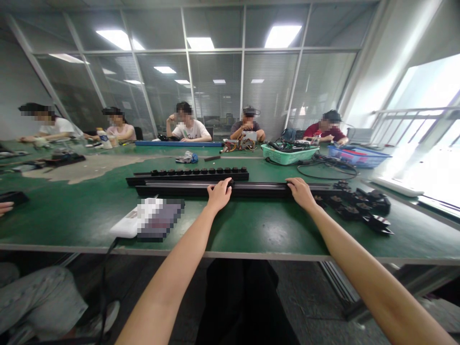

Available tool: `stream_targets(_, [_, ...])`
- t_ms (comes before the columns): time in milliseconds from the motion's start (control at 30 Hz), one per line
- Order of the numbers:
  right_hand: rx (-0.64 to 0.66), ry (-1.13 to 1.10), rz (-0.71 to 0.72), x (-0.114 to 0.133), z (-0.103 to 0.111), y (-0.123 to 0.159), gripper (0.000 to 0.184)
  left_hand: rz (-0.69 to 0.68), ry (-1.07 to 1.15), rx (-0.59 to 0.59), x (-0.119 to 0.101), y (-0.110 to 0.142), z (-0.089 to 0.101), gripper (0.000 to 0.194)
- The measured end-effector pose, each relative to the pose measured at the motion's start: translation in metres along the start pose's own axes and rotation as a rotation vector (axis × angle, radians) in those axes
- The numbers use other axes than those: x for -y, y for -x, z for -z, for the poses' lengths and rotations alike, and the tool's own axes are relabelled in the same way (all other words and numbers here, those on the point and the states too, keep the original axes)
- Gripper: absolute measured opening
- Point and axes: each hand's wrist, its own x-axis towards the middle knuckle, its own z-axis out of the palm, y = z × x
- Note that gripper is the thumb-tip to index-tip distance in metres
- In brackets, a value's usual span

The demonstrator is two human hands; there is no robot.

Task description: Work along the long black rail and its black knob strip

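A long black rail [258,189] with a shiny strip along its top lies across the green table in front of me. My left hand [220,195] is closed at the rail's middle, fingertips against a small round black part [231,183] on it. Farther right, my right hand [302,193] grips the same rail, its fingers bent over the far edge. Just behind lies a second black rail [187,176] carrying a row of round black parts [212,170]. Several loose black parts [354,206] are heaped around the rail's right end.
A white power bank-like box [125,223] and a partly blurred dark item [174,211] lie front left. Farther back are a green basket [291,154] of cables, a blue basket [355,155], a crumpled cloth [187,157] and a blue bar [176,143]. Several people sit opposite.
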Motion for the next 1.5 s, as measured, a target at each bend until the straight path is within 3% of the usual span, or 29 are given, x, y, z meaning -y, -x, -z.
stream_targets(633, [-0.021, 0.024, -0.092, 0.005, 0.000, 0.005, 0.039, 0.004, 0.001, -0.003, -0.002, 0.000, -0.001, 0.048])
stream_targets(1500, [-0.111, 0.083, -0.146, -0.012, -0.005, 0.005, 0.042, 0.008, -0.011, 0.005, -0.004, 0.000, -0.001, 0.048])
